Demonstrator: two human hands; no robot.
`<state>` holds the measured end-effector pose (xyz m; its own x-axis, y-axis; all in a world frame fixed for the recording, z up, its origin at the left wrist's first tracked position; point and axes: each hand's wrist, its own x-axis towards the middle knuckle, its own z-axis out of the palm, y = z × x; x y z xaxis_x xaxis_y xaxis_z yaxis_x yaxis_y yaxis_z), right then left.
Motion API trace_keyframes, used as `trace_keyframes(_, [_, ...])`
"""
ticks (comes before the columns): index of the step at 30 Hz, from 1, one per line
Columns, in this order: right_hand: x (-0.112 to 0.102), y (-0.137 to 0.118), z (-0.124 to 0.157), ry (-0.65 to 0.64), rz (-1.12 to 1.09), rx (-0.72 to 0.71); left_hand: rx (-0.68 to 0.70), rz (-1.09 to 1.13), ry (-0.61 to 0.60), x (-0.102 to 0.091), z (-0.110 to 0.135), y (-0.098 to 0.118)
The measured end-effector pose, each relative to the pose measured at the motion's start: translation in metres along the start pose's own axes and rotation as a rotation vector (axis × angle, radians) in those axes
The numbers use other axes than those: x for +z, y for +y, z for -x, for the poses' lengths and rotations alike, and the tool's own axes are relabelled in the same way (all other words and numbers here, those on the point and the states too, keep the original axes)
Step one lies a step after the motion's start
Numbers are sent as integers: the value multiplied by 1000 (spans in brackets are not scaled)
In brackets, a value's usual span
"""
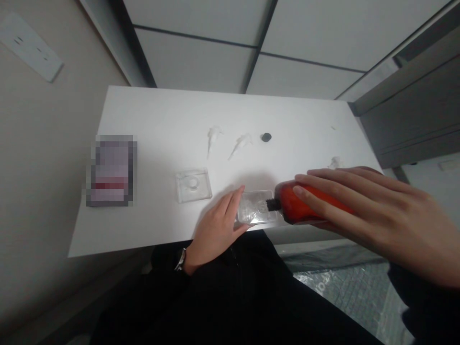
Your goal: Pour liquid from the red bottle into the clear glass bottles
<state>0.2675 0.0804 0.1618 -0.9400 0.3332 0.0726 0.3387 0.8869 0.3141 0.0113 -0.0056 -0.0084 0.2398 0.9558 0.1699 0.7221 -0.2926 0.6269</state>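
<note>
Head view, the only view. Left hand point(215, 230) at the near edge of the white table point(154, 115), grip narrow: fingers and thumb clasped on the end of a clear plastic box point(257, 211). Box lying near the middle of the near edge, close to that edge. Right hand point(381, 215) over an orange plastic bottle point(309, 203), fingers laid across the top of the bottle, grip closed around it, thumb hidden. Bottle tilted, black neck point(273, 205) pointing down at the box, touching or just above it; contact not certain from this angle.

Also on the table: a clear square dish point(193, 186) just left of the box, a small black disc point(266, 137) toward the far edge, white wisps of tissue point(213, 139) mid-table, and a pixelated card point(111, 171) at the left edge, contents unreadable. Wristwatch point(180, 259) on the left wrist.

Risks, as judged: open-looking neck above the box, so too hard a squeeze could spill contents over the box rim and onto the table. Smooth bottle held mainly by the fingers, so a slip could knock the box. Box close to the near edge, so a sideways nudge could tip it over toward the lap. Dish close by, exposed to any splash.
</note>
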Motion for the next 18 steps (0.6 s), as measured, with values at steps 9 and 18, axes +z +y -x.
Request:
trace_keyframes(9, [-5,-1,-7,-19,36,-35,-6,7,-8,0,0,0])
trace_keyframes(18, [-8,-2,-11,-31,-7,-25,-9,2,-10,-1,0,1])
